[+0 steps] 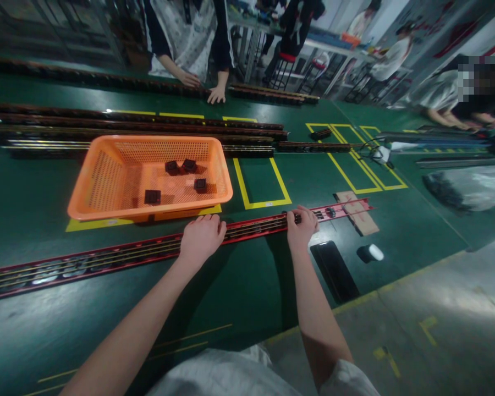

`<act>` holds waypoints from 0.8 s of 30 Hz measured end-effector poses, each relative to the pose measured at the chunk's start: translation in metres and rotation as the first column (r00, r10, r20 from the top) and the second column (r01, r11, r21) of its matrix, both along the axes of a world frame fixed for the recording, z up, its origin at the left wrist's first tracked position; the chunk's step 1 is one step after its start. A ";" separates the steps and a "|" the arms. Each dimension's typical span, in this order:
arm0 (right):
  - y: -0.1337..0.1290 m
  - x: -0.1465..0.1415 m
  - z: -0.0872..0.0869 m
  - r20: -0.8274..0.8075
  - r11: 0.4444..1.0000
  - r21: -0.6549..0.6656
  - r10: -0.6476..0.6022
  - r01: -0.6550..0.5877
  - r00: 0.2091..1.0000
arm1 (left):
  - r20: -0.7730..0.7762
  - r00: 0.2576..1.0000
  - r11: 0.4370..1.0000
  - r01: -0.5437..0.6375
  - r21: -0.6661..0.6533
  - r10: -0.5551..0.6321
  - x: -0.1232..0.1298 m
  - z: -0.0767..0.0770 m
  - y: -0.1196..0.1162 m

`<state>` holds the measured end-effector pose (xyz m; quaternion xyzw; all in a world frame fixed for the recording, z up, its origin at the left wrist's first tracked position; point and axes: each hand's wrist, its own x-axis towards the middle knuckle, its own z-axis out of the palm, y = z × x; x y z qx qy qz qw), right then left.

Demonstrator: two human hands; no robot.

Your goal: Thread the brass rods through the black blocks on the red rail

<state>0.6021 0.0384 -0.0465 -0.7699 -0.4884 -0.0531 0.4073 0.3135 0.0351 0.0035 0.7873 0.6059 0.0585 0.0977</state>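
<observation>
A long, narrow red-edged track rail [256, 226] lies slantwise on the green table, with brass-coloured strips along its channel. My left hand [203, 235] is closed over the rail near its middle, the fingers curled over the far edge. Further right, my right hand [302, 226] grips the rail where the strips end; a small dark part shows by its fingertips, partly hidden. Beyond that hand the channel is bare pink-red, with a small dark piece [330, 212] in it. The rail's right end rests across a cardboard piece [361, 215].
Behind the rail stands an orange basket [148, 212] with several small black blocks. Several dark rails [247, 132] lie across the table beyond it. A black phone [334, 270] and a white-topped small object [371, 253] are near the front edge. Opposite, a co-worker's hands [217, 94] touch the table.
</observation>
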 end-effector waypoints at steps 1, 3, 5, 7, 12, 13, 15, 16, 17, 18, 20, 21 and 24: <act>0.000 -0.001 0.001 -0.004 1.000 -0.007 -0.005 0.005 1.000 | -0.002 1.000 1.000 0.001 0.001 -0.001 0.000 0.000 0.000; 0.000 -0.001 0.002 -0.010 1.000 -0.018 -0.007 0.006 1.000 | -0.002 1.000 1.000 0.003 0.001 -0.003 0.000 -0.001 0.000; -0.001 -0.002 0.002 -0.013 1.000 -0.025 -0.003 0.002 1.000 | 0.001 1.000 1.000 0.006 0.004 -0.006 0.000 -0.001 0.001; -0.002 -0.003 0.003 -0.012 0.999 -0.033 0.000 0.000 1.000 | 0.005 1.000 1.000 0.009 0.008 -0.009 0.000 -0.002 0.001; -0.002 -0.002 0.001 0.009 1.000 -0.030 -0.002 0.002 1.000 | 0.015 1.000 1.000 0.005 0.013 -0.005 -0.001 -0.003 0.001; -0.001 0.000 -0.001 0.019 1.000 -0.020 -0.002 0.002 1.000 | 0.017 1.000 1.000 0.006 0.013 -0.007 -0.001 -0.003 0.001; 0.000 0.005 -0.005 0.047 1.000 0.006 -0.007 0.007 0.999 | 0.018 1.000 1.000 0.010 0.014 -0.010 0.000 -0.002 0.001; 0.001 0.008 -0.007 0.060 1.000 0.011 -0.013 0.013 0.998 | 0.016 1.000 1.000 0.010 0.016 -0.011 0.000 -0.001 0.001; 0.001 0.010 -0.009 0.070 1.000 0.006 -0.022 0.021 0.997 | 0.012 1.000 1.000 0.010 0.017 -0.010 0.000 0.000 0.000; 0.002 0.013 -0.011 0.075 0.999 -0.010 -0.031 0.031 0.997 | 0.007 1.000 1.000 0.009 0.018 -0.009 0.000 0.000 0.000; 0.003 0.016 -0.015 0.072 0.996 -0.070 -0.042 0.047 0.997 | 0.000 1.000 1.000 0.007 0.016 -0.007 0.000 0.001 -0.001; 0.004 0.016 -0.016 0.068 0.993 -0.102 -0.048 0.055 0.997 | -0.002 1.000 1.000 0.006 0.014 -0.006 0.001 0.001 -0.001; 0.005 0.015 -0.017 0.059 0.983 -0.169 -0.059 0.068 0.996 | -0.001 1.000 1.000 0.006 0.018 -0.006 0.000 0.000 -0.001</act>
